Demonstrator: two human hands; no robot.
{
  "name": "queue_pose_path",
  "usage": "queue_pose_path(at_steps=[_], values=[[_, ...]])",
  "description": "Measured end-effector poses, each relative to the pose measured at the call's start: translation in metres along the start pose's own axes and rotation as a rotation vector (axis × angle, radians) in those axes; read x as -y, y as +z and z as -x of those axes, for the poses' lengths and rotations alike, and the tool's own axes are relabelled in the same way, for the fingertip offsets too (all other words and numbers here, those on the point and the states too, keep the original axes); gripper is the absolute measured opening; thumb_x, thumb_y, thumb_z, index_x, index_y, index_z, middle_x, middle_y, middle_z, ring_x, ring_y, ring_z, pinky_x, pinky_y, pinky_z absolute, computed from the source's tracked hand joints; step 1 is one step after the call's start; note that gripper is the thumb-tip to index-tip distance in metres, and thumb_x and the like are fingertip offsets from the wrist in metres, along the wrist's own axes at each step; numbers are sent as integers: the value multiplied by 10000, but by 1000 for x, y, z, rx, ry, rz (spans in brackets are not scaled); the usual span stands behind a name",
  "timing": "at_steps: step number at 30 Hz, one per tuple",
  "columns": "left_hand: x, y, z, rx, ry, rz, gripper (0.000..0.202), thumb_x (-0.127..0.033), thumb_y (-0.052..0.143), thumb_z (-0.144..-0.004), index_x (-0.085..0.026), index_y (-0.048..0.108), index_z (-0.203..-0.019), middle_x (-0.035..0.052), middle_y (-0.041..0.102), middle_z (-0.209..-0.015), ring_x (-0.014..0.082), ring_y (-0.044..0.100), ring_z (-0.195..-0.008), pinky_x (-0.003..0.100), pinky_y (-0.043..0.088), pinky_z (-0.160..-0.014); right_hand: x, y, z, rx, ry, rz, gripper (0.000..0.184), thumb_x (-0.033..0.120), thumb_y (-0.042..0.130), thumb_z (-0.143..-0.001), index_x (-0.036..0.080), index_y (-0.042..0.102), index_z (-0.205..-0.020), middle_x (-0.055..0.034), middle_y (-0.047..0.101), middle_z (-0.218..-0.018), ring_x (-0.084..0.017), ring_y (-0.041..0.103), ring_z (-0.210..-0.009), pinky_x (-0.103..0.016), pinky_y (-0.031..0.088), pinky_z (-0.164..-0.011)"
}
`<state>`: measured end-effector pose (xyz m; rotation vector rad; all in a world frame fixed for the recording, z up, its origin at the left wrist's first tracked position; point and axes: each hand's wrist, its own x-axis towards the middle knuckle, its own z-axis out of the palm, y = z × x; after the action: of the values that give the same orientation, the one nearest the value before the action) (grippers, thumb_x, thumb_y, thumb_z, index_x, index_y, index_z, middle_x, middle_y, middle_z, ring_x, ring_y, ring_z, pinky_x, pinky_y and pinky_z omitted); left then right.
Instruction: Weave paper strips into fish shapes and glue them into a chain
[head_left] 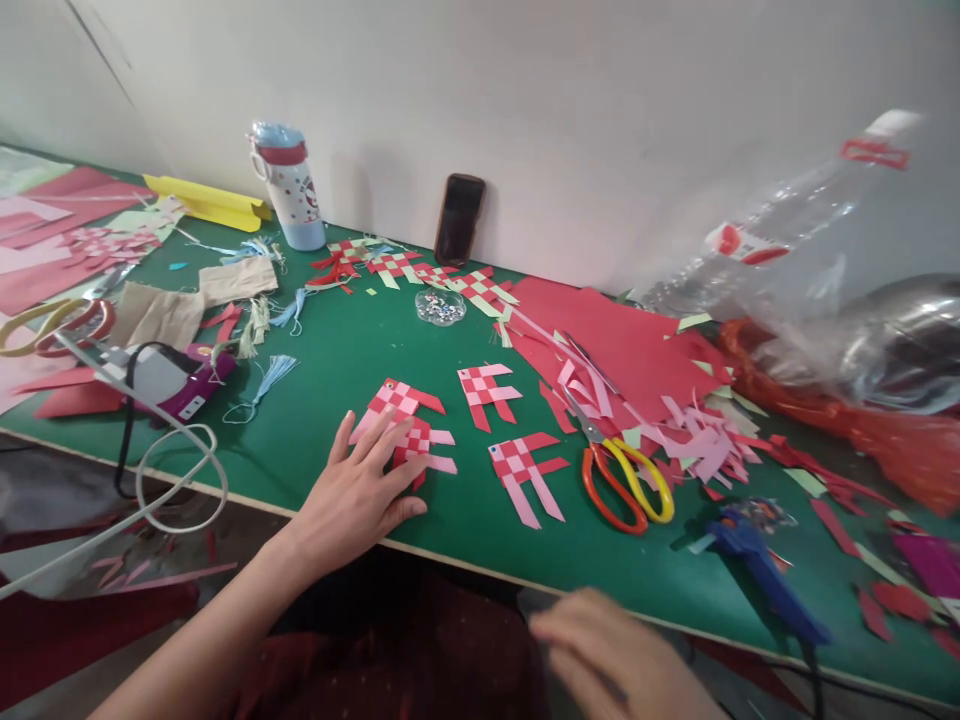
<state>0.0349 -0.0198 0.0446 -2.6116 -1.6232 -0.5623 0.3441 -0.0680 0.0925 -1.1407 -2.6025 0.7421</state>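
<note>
1. I find the left hand (pixel 349 505) left of centre in the frame, open, fingers spread across two overlapping woven paper fish (pixel 400 399).
2. I see the right hand (pixel 611 650) at the bottom edge, right of centre, blurred; I cannot tell whether it grips anything.
3. I log an upper loose fish (pixel 486 393) and a lower loose fish (pixel 520 462) mid-frame.
4. I record scissors (pixel 596 432) beside the latter, blades among paper scraps (pixel 705 440).

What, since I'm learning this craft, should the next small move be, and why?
Probably the left hand should slide the lower red-and-pink woven paper fish clear of the upper paper fish: its fingers lie over both, which crowd together, while the paper fish beside the scissors lies separate.
</note>
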Motion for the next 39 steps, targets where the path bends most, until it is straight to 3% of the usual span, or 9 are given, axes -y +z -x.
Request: queue_pose_path(at_steps=[2,4,9,14,20,29,34,37,39], values=[[-10,4,-9,-13,6,8,374,-439,530,-925,-274,591,-1255,119,443,-1443,348,292,-1408,639,132,-1135,-16,-6,-14,-273,69,153,219,215,487,-941,242,635,-1099,-40,689,-983,-176,638,-916,-302,514,-821],[-21,6,-17,-35,0,23,382,-421,525,-931,-252,577,-1269,133,437,-1449,352,284,-1409,641,145,-1129,-33,-10,-35,-408,78,271,228,236,474,-944,223,639,-1101,-72,679,-1016,-222,614,-974,-388,498,-881],[-46,10,-21,-122,24,127,349,-313,548,-922,-232,572,-1261,119,482,-1401,336,333,-1361,586,238,-1108,-59,-16,-91,-322,89,363,307,227,488,-908,195,620,-1184,-112,635,-1160,-282,530,-1106,-486,457,-964],[-48,11,-11,-141,170,295,176,-223,568,-892,-248,658,-1042,48,614,-1181,279,453,-1190,501,337,-1041,-64,-23,-115,-172,132,257,251,223,527,-861,241,637,-1085,-70,631,-1110,-252,524,-1071,-440,462,-946],[-43,8,-10,-135,188,378,167,-178,562,-878,-213,658,-1010,61,624,-1131,261,463,-1162,435,414,-967,-58,-34,-126,2,287,133,90,264,565,-805,250,583,-892,-31,595,-1013,-228,510,-1020,-388,448,-891],[-42,7,-12,-127,177,417,183,-177,551,-881,-218,654,-1027,65,639,-1112,255,500,-1140,429,438,-955,-46,-44,-131,-20,321,127,55,208,540,-768,235,497,-746,21,579,-701,-190,568,-758,-315,415,-665],[-43,4,-19,-237,41,519,134,-215,576,-893,-189,594,-1024,64,665,-964,223,568,-984,398,480,-877,-36,-44,-118,-211,210,105,77,240,587,-816,239,552,-884,24,621,-766,-167,593,-739,-334,420,-734],[-48,0,-28,-345,-72,584,191,-272,618,-882,-189,562,-1045,75,652,-977,224,572,-965,391,496,-840,-19,-42,-104,-390,28,207,66,226,595,-857,238,550,-904,25,617,-756,-167,589,-752,-382,396,-841],[-52,-4,-36,-364,-74,636,268,-299,640,-876,-193,551,-1105,85,650,-1030,230,564,-1012,392,496,-860,-5,-40,-94,-486,-87,261,74,189,582,-876,236,537,-912,28,628,-762,-160,596,-759,-413,367,-915]])
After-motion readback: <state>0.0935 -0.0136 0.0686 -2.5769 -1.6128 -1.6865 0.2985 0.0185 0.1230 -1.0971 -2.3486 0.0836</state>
